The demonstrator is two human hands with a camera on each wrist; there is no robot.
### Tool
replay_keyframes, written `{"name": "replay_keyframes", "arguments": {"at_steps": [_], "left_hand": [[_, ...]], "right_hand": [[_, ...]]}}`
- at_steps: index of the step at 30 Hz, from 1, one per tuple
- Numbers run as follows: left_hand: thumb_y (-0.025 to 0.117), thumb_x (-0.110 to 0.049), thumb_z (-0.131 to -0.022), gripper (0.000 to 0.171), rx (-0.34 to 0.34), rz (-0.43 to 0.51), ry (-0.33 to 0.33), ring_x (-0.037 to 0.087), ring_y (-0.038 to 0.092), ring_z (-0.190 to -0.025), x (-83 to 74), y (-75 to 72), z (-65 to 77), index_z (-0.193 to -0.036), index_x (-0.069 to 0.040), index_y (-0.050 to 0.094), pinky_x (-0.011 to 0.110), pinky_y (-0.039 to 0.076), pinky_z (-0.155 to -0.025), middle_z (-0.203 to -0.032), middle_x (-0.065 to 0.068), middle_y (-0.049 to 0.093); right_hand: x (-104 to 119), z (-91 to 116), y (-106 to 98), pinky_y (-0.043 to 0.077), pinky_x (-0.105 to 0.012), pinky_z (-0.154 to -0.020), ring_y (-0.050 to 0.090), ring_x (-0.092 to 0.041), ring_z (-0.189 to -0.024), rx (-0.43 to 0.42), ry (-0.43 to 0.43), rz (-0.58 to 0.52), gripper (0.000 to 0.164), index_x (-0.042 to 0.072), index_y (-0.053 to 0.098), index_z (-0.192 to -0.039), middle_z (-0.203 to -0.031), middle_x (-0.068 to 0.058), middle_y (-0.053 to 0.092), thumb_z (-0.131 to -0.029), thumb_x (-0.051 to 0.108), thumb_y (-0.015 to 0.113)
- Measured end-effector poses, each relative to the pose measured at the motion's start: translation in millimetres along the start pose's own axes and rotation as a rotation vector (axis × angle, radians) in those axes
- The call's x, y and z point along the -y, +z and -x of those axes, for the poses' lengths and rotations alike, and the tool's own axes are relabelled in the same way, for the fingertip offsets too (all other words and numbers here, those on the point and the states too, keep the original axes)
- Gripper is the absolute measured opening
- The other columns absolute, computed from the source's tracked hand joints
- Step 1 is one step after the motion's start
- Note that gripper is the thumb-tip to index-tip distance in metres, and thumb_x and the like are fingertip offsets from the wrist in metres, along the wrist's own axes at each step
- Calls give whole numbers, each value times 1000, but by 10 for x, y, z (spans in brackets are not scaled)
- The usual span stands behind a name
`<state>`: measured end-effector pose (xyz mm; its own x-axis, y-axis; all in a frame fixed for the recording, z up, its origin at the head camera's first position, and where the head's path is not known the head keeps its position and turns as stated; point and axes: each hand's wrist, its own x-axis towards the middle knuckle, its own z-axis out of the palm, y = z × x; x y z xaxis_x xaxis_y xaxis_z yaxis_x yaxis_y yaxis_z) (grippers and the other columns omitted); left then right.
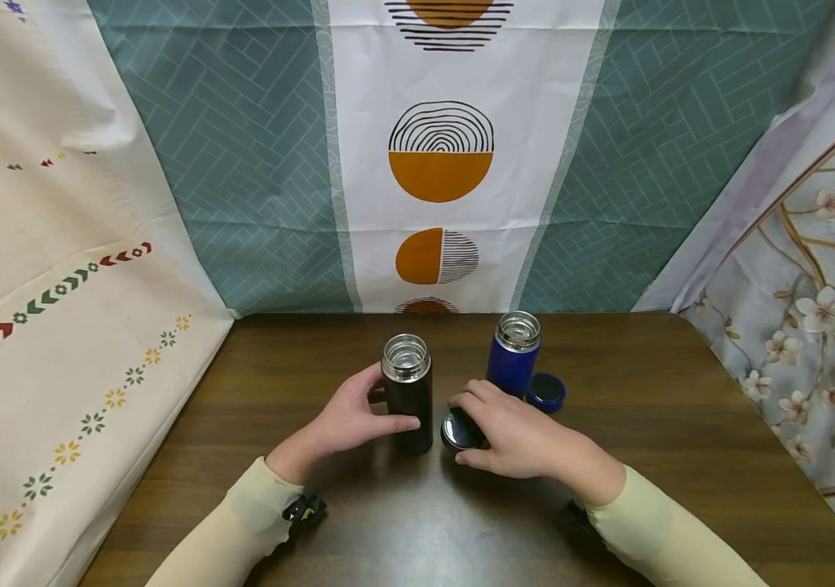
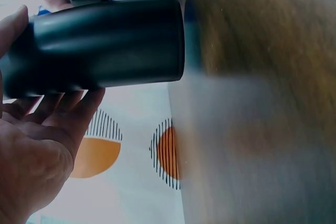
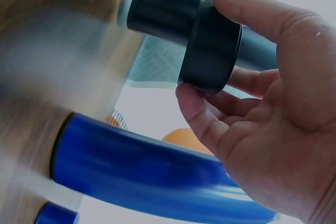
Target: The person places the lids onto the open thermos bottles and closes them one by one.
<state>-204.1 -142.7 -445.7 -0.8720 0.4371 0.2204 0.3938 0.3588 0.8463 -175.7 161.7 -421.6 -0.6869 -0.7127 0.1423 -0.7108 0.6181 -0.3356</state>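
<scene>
My left hand (image 1: pixel 359 417) grips a black thermos bottle (image 1: pixel 410 408) round its body, thumb on the near side. The bottle is upright, and its steel mouth shows uncovered at the top. In the left wrist view, fingers (image 2: pixel 86 103) curl about the dark body. Just right of the bottle, my right hand (image 1: pixel 516 432) pinches a round black lid (image 1: pixel 459 430). The right wrist view has this lid (image 3: pixel 212 48) between thumb and fingers, overlapping the black bottle (image 3: pixel 157 11) behind it.
A blue thermos bottle (image 1: pixel 511 363) stands uncapped behind my right hand, its steel mouth showing. Beside its base lies a blue lid (image 1: pixel 545 391). The brown wooden table (image 1: pixel 300 350) ends at a patterned cloth (image 1: pixel 439 204) at the back, with more cloth at both sides.
</scene>
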Motion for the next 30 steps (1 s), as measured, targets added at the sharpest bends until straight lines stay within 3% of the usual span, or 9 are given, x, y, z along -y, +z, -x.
{"name": "replay_keyframes", "arguments": {"at_steps": [24,30], "left_hand": [[100,-32,-85,72,100,27,82,20,67,-131,-59,272,3,-147,-21,65,54,56,-110,-141,-6,70],[100,-32,-85,72,98,25,102,20,67,-131,-72,305,1,-147,-21,65,53,57,-109,-141,-6,70]], "right_hand": [[-34,295,-407,59,-39,-97,58,-12,-121,-27,19,9,65,11,64,-144,-136,4,61,-94,41,92],[-48,333,-537,60,-38,-97,59,-13,-121,-31,12,6,62,13,64,-142,-134,5,61,-94,40,92]]}}
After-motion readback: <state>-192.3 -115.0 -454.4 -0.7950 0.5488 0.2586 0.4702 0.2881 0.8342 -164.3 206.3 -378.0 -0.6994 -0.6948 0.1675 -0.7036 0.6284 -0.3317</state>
